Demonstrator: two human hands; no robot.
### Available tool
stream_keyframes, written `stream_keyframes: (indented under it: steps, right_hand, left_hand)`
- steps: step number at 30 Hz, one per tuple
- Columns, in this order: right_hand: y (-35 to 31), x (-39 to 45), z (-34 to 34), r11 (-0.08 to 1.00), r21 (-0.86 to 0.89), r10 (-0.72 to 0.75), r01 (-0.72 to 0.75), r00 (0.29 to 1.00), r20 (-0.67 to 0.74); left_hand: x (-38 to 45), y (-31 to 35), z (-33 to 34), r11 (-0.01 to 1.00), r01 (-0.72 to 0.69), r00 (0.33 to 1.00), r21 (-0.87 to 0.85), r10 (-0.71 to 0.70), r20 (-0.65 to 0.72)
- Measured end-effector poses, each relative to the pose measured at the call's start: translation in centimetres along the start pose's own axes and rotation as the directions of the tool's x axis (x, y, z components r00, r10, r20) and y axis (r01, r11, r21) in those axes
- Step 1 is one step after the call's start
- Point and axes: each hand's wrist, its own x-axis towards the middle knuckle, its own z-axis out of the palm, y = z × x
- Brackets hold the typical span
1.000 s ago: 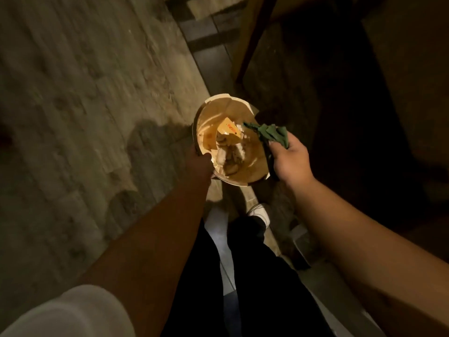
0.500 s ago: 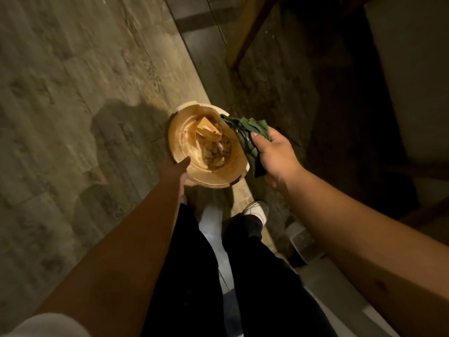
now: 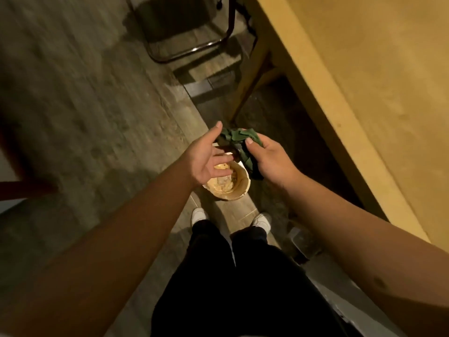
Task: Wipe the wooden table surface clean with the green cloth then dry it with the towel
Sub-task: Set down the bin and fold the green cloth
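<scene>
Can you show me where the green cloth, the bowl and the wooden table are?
green cloth [image 3: 239,139], head view, its bunched top.
bowl [image 3: 243,190], head view, right rim.
wooden table [image 3: 364,81], head view, bare top.

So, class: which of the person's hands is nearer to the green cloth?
The right. The right hand grips the green cloth, fingers curled round it. The left hand is open, palm up, just beside the cloth and above the bowl.
</scene>
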Motion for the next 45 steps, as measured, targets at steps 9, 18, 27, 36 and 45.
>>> stream_keyframes:
  steps: [9, 18, 27, 36, 45]
  right_hand:
    - [-7.8, -8.3, 1.5, 0.988, 0.146, -0.045, 0.046, 0.999, -0.013]
    - [-7.2, -11.0, 0.6, 0.958, 0.28, -0.059, 0.062, 0.998, -0.019]
    - [-9.3, -8.4, -3.2, 0.975, 0.038, -0.212, 0.219, 0.968, -0.132]
    - [-13.4, -6.0, -8.7, 0.86, 0.503, -0.027, 0.082, 0.993, -0.115]
    - [-19.0, -4.3, -11.6, 0.666, 0.744, -0.145, 0.062, 0.988, 0.047]
  left_hand:
    - [-11.0, 5.0, 2.6, 0.997, -0.072, 0.994, 0.022, 0.07, 0.089]
    - [-12.7, 5.8, 6.8, 0.952, -0.018, 0.999, 0.306, 0.033, -0.041]
    - [-11.8, 9.0, 12.1, 0.931, -0.21, 0.949, 0.297, 0.267, -0.168]
    - [-12.2, 13.6, 14.5, 0.834, -0.372, 0.895, 0.407, 0.438, -0.081]
    - [-10.7, 18.1, 15.6, 0.869, -0.366, 0.929, 0.332, 0.363, 0.073]
